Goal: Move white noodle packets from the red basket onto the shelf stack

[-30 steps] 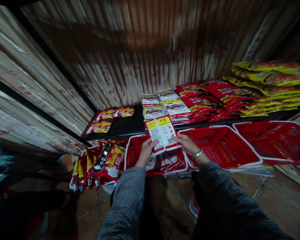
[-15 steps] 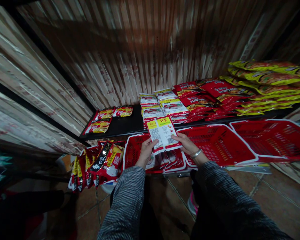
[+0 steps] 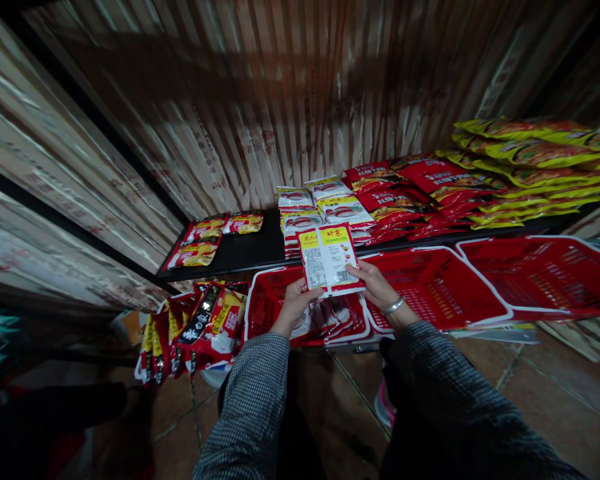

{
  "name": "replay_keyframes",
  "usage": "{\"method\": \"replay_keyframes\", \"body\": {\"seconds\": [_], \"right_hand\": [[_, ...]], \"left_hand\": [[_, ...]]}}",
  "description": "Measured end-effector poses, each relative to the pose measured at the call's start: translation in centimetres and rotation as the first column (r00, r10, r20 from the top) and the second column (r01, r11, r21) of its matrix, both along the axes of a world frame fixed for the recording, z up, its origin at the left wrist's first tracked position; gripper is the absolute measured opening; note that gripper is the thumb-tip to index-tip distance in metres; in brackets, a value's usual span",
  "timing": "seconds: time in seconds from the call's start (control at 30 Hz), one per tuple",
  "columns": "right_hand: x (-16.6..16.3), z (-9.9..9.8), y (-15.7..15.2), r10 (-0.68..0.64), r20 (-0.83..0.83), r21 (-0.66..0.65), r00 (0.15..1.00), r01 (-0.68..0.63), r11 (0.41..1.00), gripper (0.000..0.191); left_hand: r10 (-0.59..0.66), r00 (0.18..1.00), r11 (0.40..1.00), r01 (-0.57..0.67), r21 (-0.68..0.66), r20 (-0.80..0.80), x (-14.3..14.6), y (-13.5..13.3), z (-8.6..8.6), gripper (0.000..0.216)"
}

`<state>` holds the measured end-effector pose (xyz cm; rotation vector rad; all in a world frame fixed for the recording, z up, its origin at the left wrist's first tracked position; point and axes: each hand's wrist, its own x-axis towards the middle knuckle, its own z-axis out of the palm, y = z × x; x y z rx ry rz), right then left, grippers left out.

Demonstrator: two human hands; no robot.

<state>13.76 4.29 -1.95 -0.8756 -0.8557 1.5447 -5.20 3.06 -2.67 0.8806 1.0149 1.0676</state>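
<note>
Both my hands hold up one flat food packet (image 3: 329, 259), white with red and yellow labels and printed text facing me. My left hand (image 3: 295, 306) pinches its lower left corner, and my right hand (image 3: 377, 285), with a metal bracelet at the wrist, grips its right edge. The packet hangs over a red plastic basket (image 3: 260, 308) that holds several similar packets. Just behind it, on the black shelf (image 3: 250, 248), lies a stack of matching white packets (image 3: 305, 211).
Two more red baskets (image 3: 440, 283) (image 3: 545, 273) stand to the right. Red packets (image 3: 410, 193) and yellow-edged packets (image 3: 530, 160) are piled on the shelf's right part, a few small packets (image 3: 205, 240) on its left. A bundle of red-and-yellow bags (image 3: 195, 330) hangs lower left. Tiled floor (image 3: 555, 400) lies below.
The packet has been lifted slightly and turned more upright toward me; both hands kept their hold. The view has drifted a little.
</note>
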Motion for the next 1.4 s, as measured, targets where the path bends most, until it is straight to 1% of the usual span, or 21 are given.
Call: {"method": "replay_keyframes", "body": {"seconds": [0.1,0.17,0.23,0.27,0.33,0.4,0.43,0.53,0.63,0.7,0.77,0.83,0.9,0.97,1.03,1.1,1.13,1.2,1.27,1.3,1.4], "right_hand": [[0.2,0.1,-0.1,-0.027,0.025,0.045,0.999,0.026,0.999,0.036],[0.4,0.1,-0.1,-0.067,0.059,0.092,0.996,0.061,0.994,0.038],[0.6,0.0,-0.1,-0.113,0.117,0.145,0.987,0.096,0.985,0.038],[0.6,0.0,-0.2,-0.132,0.155,0.169,0.979,0.105,0.980,0.037],[0.4,-0.1,-0.4,-0.151,0.248,0.214,0.957,0.098,0.972,0.036],[-0.3,-0.3,-0.9,-0.168,0.372,0.272,0.913,0.066,0.960,0.036],[-0.7,-0.5,-1.2,-0.190,0.449,0.311,0.873,0.046,0.949,0.036],[-2.3,-0.9,-2.2,-0.314,0.669,0.465,0.674,-0.050,0.884,0.046],[-3.8,-1.2,-3.2,-0.419,0.755,0.569,0.504,-0.187,0.801,0.059],[-4.5,-1.4,-3.8,-0.442,0.774,0.589,0.453,-0.260,0.765,0.062],[-4.9,-1.3,-4.2,-0.448,0.779,0.598,0.438,-0.309,0.739,0.058],[-4.9,-1.0,-4.4,-0.436,0.775,0.604,0.458,-0.334,0.723,0.051],[-4.4,-0.6,-4.2,-0.419,0.758,0.608,0.500,-0.308,0.732,0.044],[-3.6,-0.3,-3.7,-0.423,0.721,0.606,0.548,-0.204,0.769,0.039],[-2.5,-0.2,-2.7,-0.446,0.658,0.573,0.606,-0.020,0.820,0.039],[-1.4,-0.3,-1.5,-0.419,0.561,0.444,0.714,0.167,0.880,0.044],[-1.0,-0.5,-0.8,-0.354,0.479,0.326,0.803,0.211,0.921,0.044],[-0.3,-0.7,0.2,-0.195,0.268,0.102,0.943,0.174,0.980,0.039],[0.2,-0.8,0.9,-0.081,0.084,-0.056,0.993,0.086,0.995,0.034],[0.4,-0.8,1.2,-0.063,0.031,-0.109,0.998,0.066,0.992,0.032],[0.7,-0.7,1.5,-0.123,-0.005,-0.202,0.992,0.120,0.972,0.023]], "left_hand": [[0.017,0.999,0.999,-0.015,0.039,-0.034,-0.1,0.1,0.1,0.055],[0.132,0.987,0.983,-0.120,0.139,-0.087,-0.3,-0.1,0.6,0.060],[0.292,0.940,0.925,-0.232,0.301,-0.174,-0.6,-0.4,1.3,0.058],[0.342,0.913,0.894,-0.244,0.376,-0.221,-0.7,-0.6,1.7,0.052],[0.330,0.895,0.876,-0.172,0.450,-0.299,-0.7,-0.9,2.0,0.035],[0.232,0.924,0.902,-0.087,0.423,-0.304,-0.3,-1.2,1.6,0.027],[0.189,0.943,0.917,-0.070,0.392,-0.274,0.0,-1.2,1.3,0.030],[0.141,0.981,0.949,-0.096,0.299,-0.133,1.1,-1.2,0.0,0.047],[0.149,0.989,0.961,-0.143,0.235,-0.008,1.5,-1.1,-0.5,0.054],[0.180,0.983,0.963,-0.184,0.196,0.041,1.4,-1.0,-0.3,0.053],[0.227,0.972,0.961,-0.234,0.148,0.063,1.0,-1.0,0.1,0.050],[0.283,0.956,0.952,-0.289,0.101,0.072,0.7,-1.0,0.5,0.048],[0.310,0.946,0.947,-0.316,0.055,0.090,0.4,-0.9,0.8,0.048],[0.290,0.949,0.956,-0.292,-0.004,0.122,0.2,-0.9,1.0,0.049],[0.247,0.958,0.969,-0.239,-0.071,0.149,0.0,-0.9,1.2,0.051],[0.199,0.967,0.977,-0.183,-0.114,0.157,0.0,-1.0,1.2,0.050],[0.174,0.973,0.980,-0.156,-0.122,0.152,0.0,-1.0,1.2,0.050],[0.112,0.985,0.987,-0.096,-0.128,0.128,0.2,-1.2,1.0,0.047],[0.041,0.994,0.988,-0.026,-0.150,0.100,0.4,-1.4,0.9,0.047],[0.012,0.996,0.986,0.003,-0.164,0.089,0.6,-1.5,0.9,0.047],[-0.035,0.996,0.980,0.049,-0.192,0.078,1.1,-1.9,1.2,0.049]]}}
